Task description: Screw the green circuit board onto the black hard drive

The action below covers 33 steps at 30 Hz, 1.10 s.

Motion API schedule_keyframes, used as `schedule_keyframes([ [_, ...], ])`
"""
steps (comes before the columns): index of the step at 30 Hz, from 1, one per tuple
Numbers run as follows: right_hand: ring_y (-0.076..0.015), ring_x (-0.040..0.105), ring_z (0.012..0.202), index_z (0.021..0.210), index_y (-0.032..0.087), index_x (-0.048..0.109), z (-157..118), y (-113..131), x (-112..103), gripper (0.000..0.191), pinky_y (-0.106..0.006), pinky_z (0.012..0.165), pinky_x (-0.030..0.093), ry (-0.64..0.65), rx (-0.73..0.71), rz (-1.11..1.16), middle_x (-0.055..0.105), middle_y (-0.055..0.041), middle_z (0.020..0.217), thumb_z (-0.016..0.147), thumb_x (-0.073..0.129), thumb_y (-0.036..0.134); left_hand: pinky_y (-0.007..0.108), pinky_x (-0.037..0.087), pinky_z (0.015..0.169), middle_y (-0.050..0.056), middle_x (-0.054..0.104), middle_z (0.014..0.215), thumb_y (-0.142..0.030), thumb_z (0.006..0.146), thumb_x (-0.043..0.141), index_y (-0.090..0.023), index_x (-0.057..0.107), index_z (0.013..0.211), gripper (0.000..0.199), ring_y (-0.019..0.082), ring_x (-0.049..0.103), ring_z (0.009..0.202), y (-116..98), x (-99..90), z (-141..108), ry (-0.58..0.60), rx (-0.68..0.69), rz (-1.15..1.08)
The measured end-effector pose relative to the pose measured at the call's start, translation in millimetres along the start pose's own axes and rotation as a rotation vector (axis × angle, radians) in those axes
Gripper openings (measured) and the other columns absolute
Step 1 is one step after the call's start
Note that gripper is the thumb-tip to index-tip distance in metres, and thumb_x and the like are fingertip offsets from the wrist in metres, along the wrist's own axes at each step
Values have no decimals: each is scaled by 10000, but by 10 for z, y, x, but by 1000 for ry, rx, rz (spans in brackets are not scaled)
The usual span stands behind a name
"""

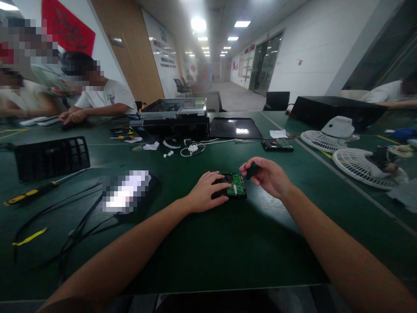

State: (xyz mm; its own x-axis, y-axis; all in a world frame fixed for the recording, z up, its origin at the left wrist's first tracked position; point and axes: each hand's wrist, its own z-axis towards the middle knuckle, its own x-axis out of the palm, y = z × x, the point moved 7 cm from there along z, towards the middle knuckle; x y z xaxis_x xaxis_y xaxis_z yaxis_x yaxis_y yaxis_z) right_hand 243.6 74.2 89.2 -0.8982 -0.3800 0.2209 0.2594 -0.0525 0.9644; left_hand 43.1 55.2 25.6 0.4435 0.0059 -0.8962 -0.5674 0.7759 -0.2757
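Note:
A hard drive with a green circuit board (pixel 238 186) lies on the green tabletop in front of me. My left hand (pixel 208 191) rests on its left part with the fingers spread, the thumb by the near edge and the other fingers across the top. Just above the drive's right side, my right hand (pixel 262 176) is raised with its fingers curled together. A small dark patch shows between that thumb and the fingers; whether it is a held object or the table behind, I cannot make out.
Farther back stand an opened computer case (pixel 176 124), a dark flat panel (pixel 235 128) and another drive (pixel 277 145). White fan parts (pixel 365 167) lie right. On the left are a black panel (pixel 52 158), a yellow-black screwdriver (pixel 32 193) and black cables (pixel 83 217). Other people sit beyond.

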Motion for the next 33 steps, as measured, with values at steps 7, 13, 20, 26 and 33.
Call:
schedule_keyframes([
  [7, -190, 691, 893, 898, 190, 778, -52, -13, 153, 254, -235, 523, 435, 160, 25, -96, 778, -124, 1092, 957, 667, 410, 633, 281, 1264, 90, 528, 1553, -527, 1005, 664, -344, 620, 1466, 498, 359, 400, 1524, -8, -7, 8, 9, -3, 10],
  [13, -161, 626, 787, 1023, 200, 825, -45, 9, 109, 301, -250, 515, 411, 119, 10, -170, 766, -105, 1017, 971, 667, 450, 644, 257, 1276, 87, 509, 1574, -528, 1012, 653, -336, 610, 1475, 503, 365, 390, 1530, -15, -21, -3, 26, -13, 3],
  [20, -157, 611, 819, 924, 235, 787, -52, 28, 91, 215, -258, 572, 442, 13, -67, -207, 740, -64, 991, 913, 772, 450, 638, 269, 1271, 90, 517, 1567, -510, 1003, 673, -333, 612, 1475, 508, 372, 405, 1519, -41, -43, 6, 10, -1, -2],
  [26, -195, 684, 857, 928, 236, 664, -49, -25, 145, 256, -257, 516, 398, 93, -10, -124, 769, -76, 966, 941, 738, 481, 637, 277, 1269, 81, 525, 1567, -501, 997, 684, -350, 608, 1481, 514, 372, 411, 1515, -49, -52, 7, 10, -8, -8],
  [33, -222, 647, 839, 1089, 197, 784, 3, -75, 94, 499, -302, 534, 456, 96, -5, -94, 716, -111, 907, 1031, 496, 601, 636, 264, 1276, 75, 525, 1559, -512, 995, 686, -349, 624, 1459, 496, 362, 406, 1519, -25, -27, 2, 11, -18, 6],
])
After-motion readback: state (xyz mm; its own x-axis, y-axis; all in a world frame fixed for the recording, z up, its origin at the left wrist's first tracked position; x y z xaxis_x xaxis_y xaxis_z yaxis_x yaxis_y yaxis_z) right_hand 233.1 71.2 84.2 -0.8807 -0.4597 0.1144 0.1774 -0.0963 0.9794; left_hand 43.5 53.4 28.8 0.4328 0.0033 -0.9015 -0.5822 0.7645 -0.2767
